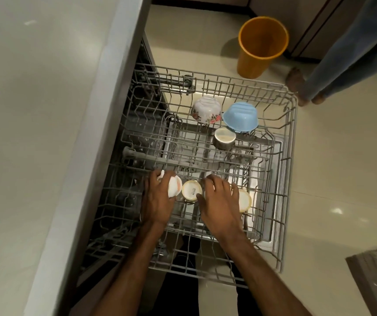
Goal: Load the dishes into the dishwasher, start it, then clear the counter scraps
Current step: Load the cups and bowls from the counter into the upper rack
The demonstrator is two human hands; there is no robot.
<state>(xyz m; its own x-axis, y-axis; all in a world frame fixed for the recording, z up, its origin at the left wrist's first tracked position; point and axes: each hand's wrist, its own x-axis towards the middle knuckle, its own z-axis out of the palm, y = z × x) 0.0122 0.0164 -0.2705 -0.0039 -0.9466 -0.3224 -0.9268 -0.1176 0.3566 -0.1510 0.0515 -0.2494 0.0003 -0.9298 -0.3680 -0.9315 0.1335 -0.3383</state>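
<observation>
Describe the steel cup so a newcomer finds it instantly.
Look at the pulled-out wire dishwasher rack. At its far end, just this side of the floral bowl and blue bowl, sits the steel cup. Only it is bare metal.

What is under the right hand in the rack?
A white bowl lies under the right hand; only its right edge shows. The hand covers the rest, so whether it grips the bowl is unclear.

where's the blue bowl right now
In the head view the blue bowl lies base up at the far end of the rack, just right of the floral bowl and beyond the steel cup.
</observation>
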